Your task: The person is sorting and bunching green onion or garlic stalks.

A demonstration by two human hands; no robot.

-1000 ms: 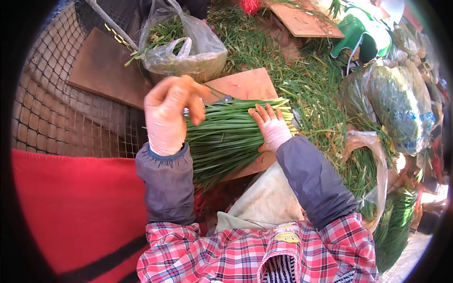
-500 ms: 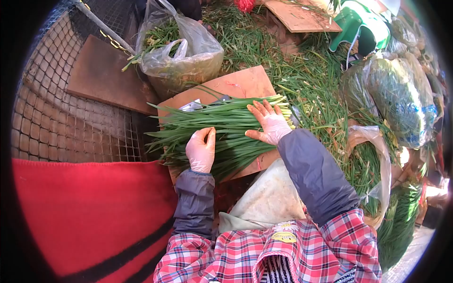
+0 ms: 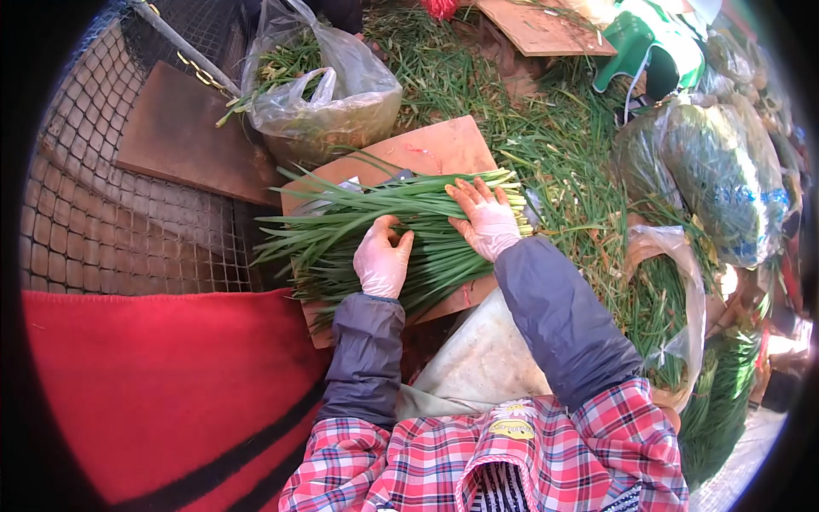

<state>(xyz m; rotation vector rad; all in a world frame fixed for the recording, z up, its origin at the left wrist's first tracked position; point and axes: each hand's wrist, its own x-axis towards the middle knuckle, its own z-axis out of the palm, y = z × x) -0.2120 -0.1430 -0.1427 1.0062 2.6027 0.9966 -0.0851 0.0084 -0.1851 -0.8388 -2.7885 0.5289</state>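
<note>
A thick bundle of garlic chives (image 3: pixel 426 224) lies across a wooden board (image 3: pixel 456 143), its pale cut ends to the right and its green tips fanned out to the left. My right hand (image 3: pixel 493 224), in a thin clear glove, rests flat over the stalks near the pale ends, fingers spread. Over the middle of the leaves is my left hand (image 3: pixel 381 260), also gloved, its thumb and forefinger apart with nothing visible between them. Its other fingers are partly hidden. Something grey and shiny (image 3: pixel 345 186) pokes out behind the bundle on the board.
A plastic bag of greens (image 3: pixel 328 115) stands behind the board. Loose leaves (image 3: pixel 563 162) litter the ground. To the right are an open bag of chives (image 3: pixel 665 299), a wrapped bundle (image 3: pixel 725 179) and a green stool (image 3: pixel 640 43). A red blanket (image 3: pixel 162 384) and wire mesh (image 3: pixel 85 188) lie left.
My left hand has moved right across the leaves, and its pinched thumb and forefinger have parted. My right hand stays on the stalks, its thumb drawn in closer.
</note>
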